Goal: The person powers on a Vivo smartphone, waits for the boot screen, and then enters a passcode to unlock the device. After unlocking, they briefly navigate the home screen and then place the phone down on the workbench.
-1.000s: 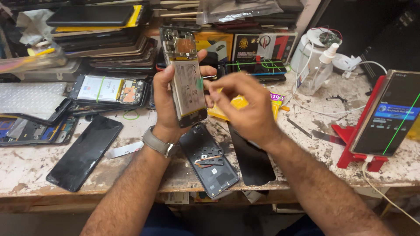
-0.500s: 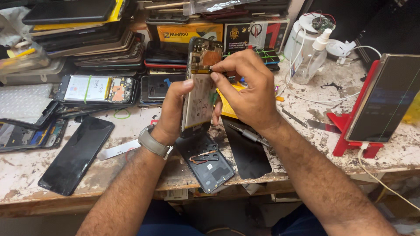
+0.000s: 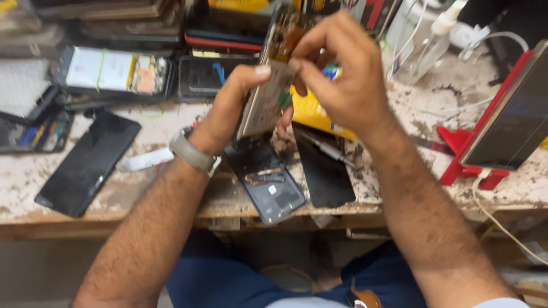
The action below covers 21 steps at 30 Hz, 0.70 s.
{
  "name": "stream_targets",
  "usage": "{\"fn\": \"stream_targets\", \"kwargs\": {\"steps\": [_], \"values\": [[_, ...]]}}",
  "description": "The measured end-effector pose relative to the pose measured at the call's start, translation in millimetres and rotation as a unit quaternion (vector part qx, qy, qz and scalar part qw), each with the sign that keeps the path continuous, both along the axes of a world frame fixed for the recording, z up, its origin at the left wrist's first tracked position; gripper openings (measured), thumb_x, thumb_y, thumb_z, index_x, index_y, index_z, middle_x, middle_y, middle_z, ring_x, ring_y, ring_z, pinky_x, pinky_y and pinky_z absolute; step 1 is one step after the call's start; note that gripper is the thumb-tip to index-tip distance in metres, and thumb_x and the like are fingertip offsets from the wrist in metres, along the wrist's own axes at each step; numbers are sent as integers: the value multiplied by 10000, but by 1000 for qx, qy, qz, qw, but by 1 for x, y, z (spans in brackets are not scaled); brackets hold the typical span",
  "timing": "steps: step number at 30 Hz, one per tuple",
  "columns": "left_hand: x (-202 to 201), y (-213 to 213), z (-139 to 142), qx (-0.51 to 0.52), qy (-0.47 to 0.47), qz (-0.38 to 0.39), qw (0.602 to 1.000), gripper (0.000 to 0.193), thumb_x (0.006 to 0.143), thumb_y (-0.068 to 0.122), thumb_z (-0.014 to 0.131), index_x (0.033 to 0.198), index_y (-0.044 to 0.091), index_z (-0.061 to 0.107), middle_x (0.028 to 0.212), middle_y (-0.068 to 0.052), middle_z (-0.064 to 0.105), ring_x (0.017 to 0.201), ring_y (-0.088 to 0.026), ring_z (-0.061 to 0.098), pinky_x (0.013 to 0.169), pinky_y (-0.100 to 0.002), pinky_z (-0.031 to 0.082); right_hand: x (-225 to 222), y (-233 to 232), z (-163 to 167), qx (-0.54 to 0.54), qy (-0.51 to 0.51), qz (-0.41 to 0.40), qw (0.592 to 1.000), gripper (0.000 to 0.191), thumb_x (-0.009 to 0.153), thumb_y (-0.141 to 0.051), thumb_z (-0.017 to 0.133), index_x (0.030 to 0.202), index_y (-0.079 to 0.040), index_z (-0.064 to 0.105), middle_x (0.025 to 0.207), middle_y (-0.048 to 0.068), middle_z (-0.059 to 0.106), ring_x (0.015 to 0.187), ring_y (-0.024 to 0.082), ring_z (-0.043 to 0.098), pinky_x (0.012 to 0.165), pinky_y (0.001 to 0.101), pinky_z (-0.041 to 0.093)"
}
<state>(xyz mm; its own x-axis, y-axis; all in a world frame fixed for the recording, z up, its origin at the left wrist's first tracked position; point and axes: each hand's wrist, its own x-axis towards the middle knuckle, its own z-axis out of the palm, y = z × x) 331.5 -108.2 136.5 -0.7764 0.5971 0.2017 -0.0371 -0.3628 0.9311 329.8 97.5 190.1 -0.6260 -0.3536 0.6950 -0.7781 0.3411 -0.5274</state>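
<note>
An opened phone (image 3: 268, 91), its back removed and inner parts exposed, is held upright above the bench edge, gripped along its side by the left hand (image 3: 228, 111). The right hand (image 3: 342, 80) is pinched onto its upper end, fingertips pressing among the exposed parts; what is nipped there cannot be made out through the blur. Directly beneath, a detached back cover (image 3: 268, 182) lies on the worn workbench (image 3: 171, 137), beside a dark panel (image 3: 325, 168) and a loose screen (image 3: 85, 165). A thin connector could probably be torn by too hard a pull, or the phone dropped onto the parts below.
</note>
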Motion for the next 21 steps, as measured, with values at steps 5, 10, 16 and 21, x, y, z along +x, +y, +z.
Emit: {"fn": "stream_targets", "kwargs": {"steps": [5, 10, 16, 21], "values": [[-8, 5, -8, 67, 19, 39, 997, 551, 1041, 503, 492, 1256, 7, 600, 1065, -96, 666, 892, -233, 674, 799, -391, 591, -9, -5, -15, -166, -89, 99, 977, 125, 1071, -9, 671, 1141, 10, 570, 1110, 64, 681, 954, 138, 708, 852, 245, 596], [-23, 7, -21, 158, 54, 155, 974, 440, 1093, 408, 613, 1304, 22, 589, 1247, -88, 657, 1157, -209, 671, 1032, -378, 556, -19, -11, -35, -172, -162, 98, 967, 264, 1027, -142, 675, 1220, -25, 539, 1144, 77, 671, 1020, 131, 694, 940, 276, 606], [-30, 8, -22, 147, 57, 225, 961, 573, 1024, 423, 659, 1423, 51, 486, 1299, -80, 614, 1217, -170, 611, 1038, -336, 526, -21, -8, -40, -99, -208, 184, 956, 527, 1077, -205, 784, 1458, -57, 451, 1404, 122, 553, 1122, 160, 636, 1034, 317, 599], [-34, 16, -21, 167, 48, 227, 958, 723, 964, 422, 718, 1471, 15, 402, 1333, -93, 565, 1224, -162, 588, 1042, -316, 493, -21, -8, -39, -65, -241, 150, 957, 614, 1013, -176, 785, 1500, -83, 423, 1392, 152, 547, 1138, 194, 663, 1037, 348, 595]]}}
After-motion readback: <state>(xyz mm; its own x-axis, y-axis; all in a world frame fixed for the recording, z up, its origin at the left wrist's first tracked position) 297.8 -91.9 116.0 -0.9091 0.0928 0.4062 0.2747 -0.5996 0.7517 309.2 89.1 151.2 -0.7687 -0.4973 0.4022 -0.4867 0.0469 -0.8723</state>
